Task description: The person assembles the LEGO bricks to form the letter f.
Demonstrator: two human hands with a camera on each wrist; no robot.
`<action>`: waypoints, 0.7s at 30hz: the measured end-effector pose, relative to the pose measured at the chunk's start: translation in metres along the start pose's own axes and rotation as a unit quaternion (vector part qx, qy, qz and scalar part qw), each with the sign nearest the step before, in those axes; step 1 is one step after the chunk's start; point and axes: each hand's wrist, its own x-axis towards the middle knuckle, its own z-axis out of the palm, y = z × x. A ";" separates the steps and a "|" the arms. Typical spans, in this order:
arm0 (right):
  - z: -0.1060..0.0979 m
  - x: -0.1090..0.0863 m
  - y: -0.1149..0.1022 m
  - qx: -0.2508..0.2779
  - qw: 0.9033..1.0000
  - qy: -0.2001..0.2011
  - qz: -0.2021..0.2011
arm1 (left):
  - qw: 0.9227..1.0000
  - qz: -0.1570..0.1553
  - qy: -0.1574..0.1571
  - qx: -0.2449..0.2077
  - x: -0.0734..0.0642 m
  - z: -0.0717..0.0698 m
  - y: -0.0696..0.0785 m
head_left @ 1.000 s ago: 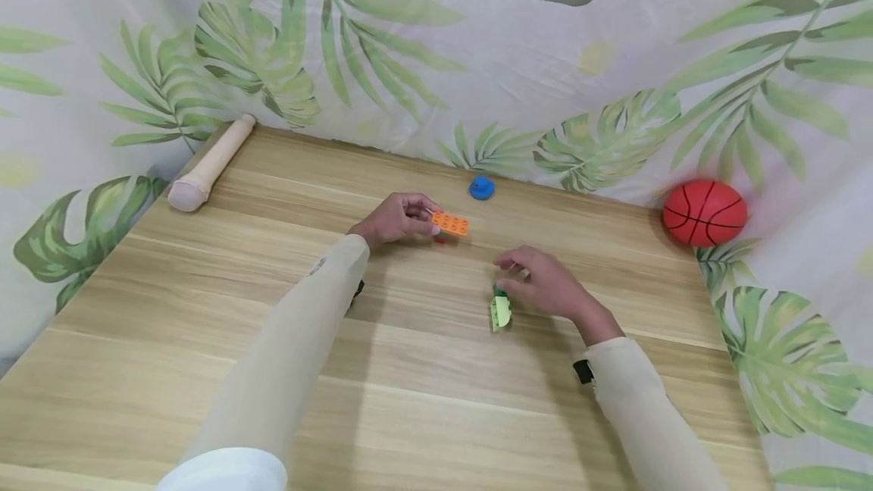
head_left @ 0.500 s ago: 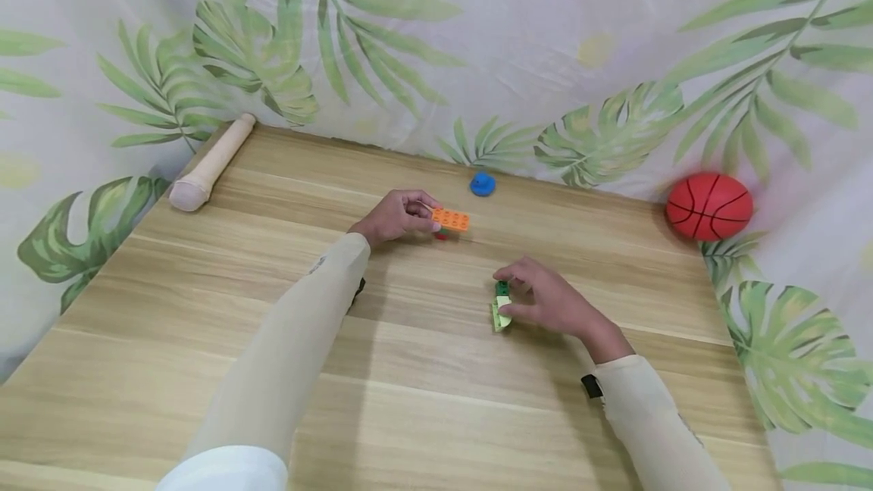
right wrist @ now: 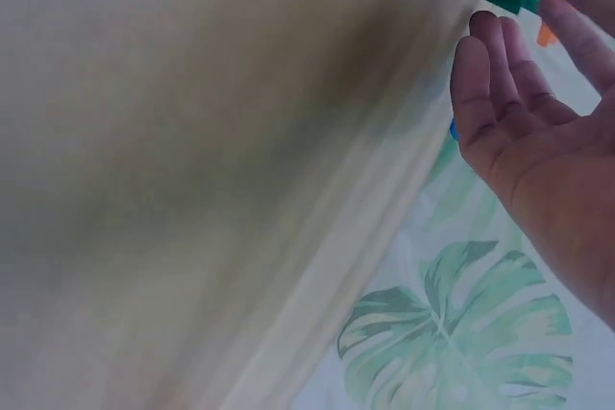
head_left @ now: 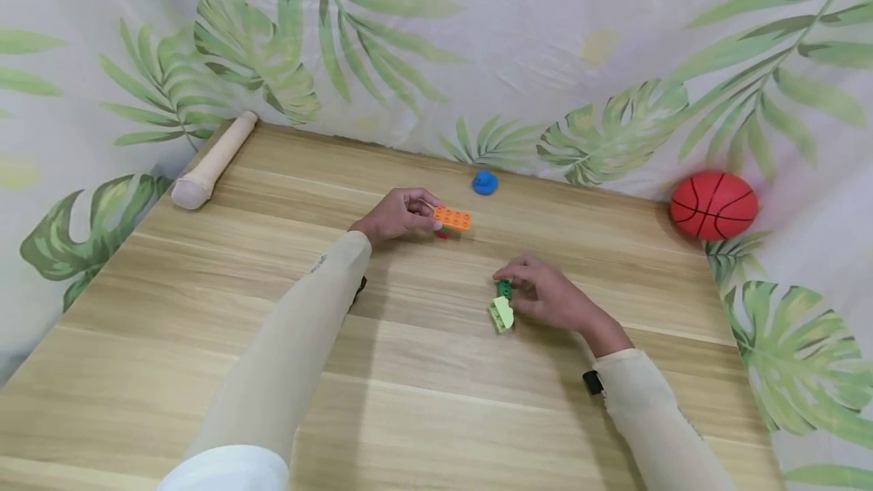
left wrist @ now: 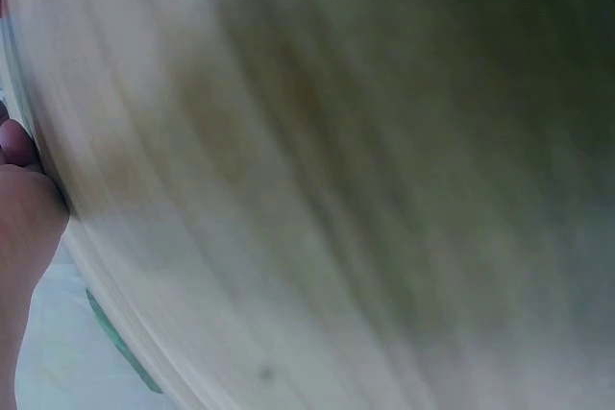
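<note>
Head view: over the table, an orange studded brick, with red and green showing beneath, is pinched by the left hand. A dark green brick, with a light green piece adjoining, is held by the right hand. Behind, a blue duck is seen.

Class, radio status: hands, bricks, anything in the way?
Left hand holds orange brick. Right hand pinches dark green brick, light green piece close by. Blue duck beyond, touching neither hand; no obstruction seen between hands.
</note>
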 end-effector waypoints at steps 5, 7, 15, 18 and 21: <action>0.005 0.001 -0.001 -0.005 1.000 -0.007 0.026 | 1.000 0.000 0.001 0.001 0.000 0.000 0.000; 0.007 0.001 0.000 -0.012 0.999 -0.009 0.032 | 1.000 0.002 0.001 0.002 0.001 0.001 0.000; 0.008 0.000 0.000 -0.034 0.998 0.001 0.048 | 1.000 -0.003 0.002 0.000 0.001 0.001 0.000; 0.008 -0.001 0.002 -0.044 0.998 0.010 0.050 | 1.000 -0.003 0.001 -0.004 0.001 0.001 0.000; 0.008 -0.001 0.003 -0.047 0.997 0.017 0.055 | 1.000 -0.002 -0.001 -0.008 0.001 0.001 0.000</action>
